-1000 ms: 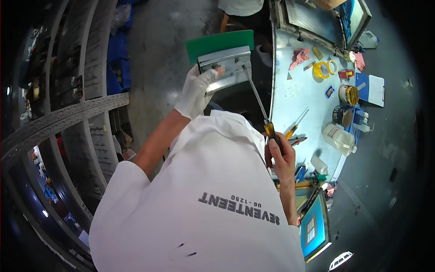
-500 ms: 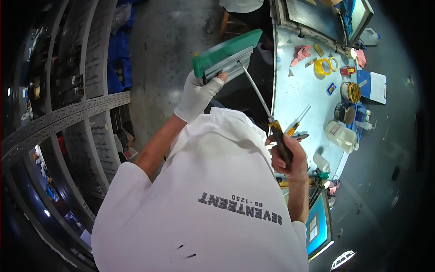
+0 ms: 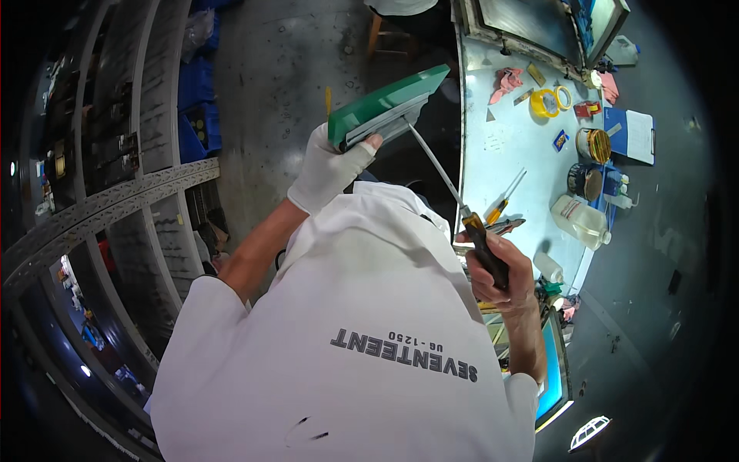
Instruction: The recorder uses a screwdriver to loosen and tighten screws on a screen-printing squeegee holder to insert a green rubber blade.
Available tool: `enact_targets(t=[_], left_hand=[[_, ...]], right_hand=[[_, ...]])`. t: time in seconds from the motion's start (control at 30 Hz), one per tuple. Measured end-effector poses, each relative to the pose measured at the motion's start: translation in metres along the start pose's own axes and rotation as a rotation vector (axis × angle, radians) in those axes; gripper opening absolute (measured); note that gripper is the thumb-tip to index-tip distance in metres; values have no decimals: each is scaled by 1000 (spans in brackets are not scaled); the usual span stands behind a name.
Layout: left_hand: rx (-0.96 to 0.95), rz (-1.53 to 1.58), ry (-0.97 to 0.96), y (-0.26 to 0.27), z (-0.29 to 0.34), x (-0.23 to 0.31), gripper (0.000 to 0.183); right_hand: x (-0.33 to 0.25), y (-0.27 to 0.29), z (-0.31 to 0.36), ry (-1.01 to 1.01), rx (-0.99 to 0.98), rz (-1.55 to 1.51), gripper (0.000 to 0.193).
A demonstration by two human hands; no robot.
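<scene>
My left hand (image 3: 327,171), in a white glove with the thumb tip bare, is closed on one end of a squeegee (image 3: 389,98). It has a wide green blade set in a grey metal holder (image 3: 391,122), and I hold it tilted in front of my body. My bare right hand (image 3: 508,269) wraps round the black and yellow handle of a screwdriver (image 3: 441,171). The long shaft points up and left, its tip at the metal holder; whether it sits in a screw is too small to tell.
Right of me a light worktable (image 3: 500,158) carries yellow tape rolls (image 3: 545,103), a pink cloth (image 3: 506,83), another screwdriver (image 3: 499,210), open cans (image 3: 593,145) and a plastic jug (image 3: 579,222). Racks (image 3: 154,85) and blue bins (image 3: 198,131) stand left. Another person (image 3: 402,6) is at the top.
The squeegee has dropped slightly and turned a little, showing less of its metal holder. My right hand with the screwdriver has shifted slightly right and toward me.
</scene>
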State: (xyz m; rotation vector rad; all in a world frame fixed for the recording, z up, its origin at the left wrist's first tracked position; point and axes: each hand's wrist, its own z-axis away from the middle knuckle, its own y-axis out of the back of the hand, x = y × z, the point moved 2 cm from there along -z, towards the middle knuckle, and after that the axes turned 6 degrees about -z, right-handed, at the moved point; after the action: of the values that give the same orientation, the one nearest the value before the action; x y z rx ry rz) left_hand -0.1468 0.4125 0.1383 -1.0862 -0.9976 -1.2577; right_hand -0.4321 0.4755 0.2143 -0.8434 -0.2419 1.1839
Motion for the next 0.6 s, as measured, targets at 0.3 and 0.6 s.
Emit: enact_targets(t=[0.3,0.6], left_hand=[[-18,-51,65,7,5,-10,9],[-25,-135,-17,9,0,-8,9]], right_hand=[[2,-9,0,-24,131,137,45],[2,-10,-5,91,294,582,35]])
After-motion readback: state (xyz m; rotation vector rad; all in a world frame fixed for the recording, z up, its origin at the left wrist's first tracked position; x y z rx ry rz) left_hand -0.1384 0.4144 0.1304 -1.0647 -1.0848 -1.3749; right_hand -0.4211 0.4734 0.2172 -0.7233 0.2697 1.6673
